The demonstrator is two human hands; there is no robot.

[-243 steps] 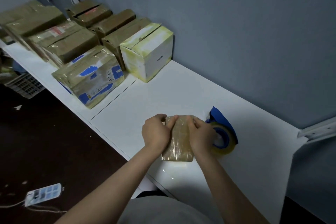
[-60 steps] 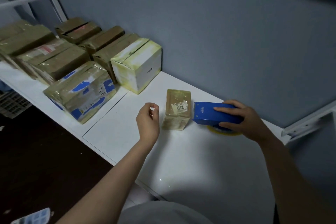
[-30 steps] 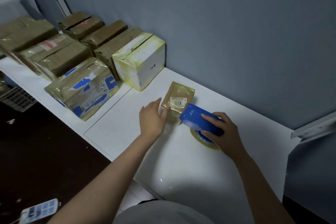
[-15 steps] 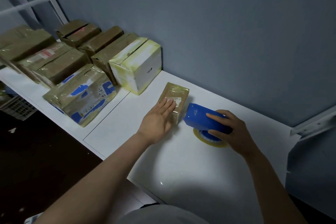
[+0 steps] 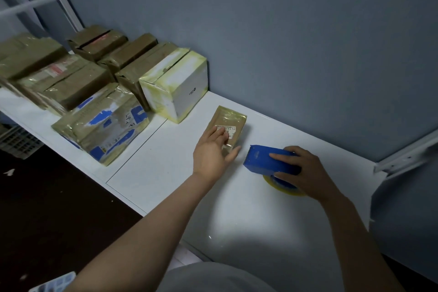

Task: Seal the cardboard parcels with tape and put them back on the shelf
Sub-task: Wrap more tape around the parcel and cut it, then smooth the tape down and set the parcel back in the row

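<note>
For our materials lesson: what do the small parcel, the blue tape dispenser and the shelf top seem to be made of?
Parcel: brown cardboard, probably, under glossy clear tape; wrinkled highlights show. Tape dispenser: matte blue, likely plastic; serrated front edge. Shelf top: smooth white board, perhaps laminate; it reflects a soft glare.

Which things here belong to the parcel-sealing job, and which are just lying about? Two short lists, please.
Job: small brown parcel under the left hand; blue tape dispenser gripped by the right hand; taped parcels on the white shelf.
Lying about: plastic basket below the shelf; power strip on the floor.
</note>
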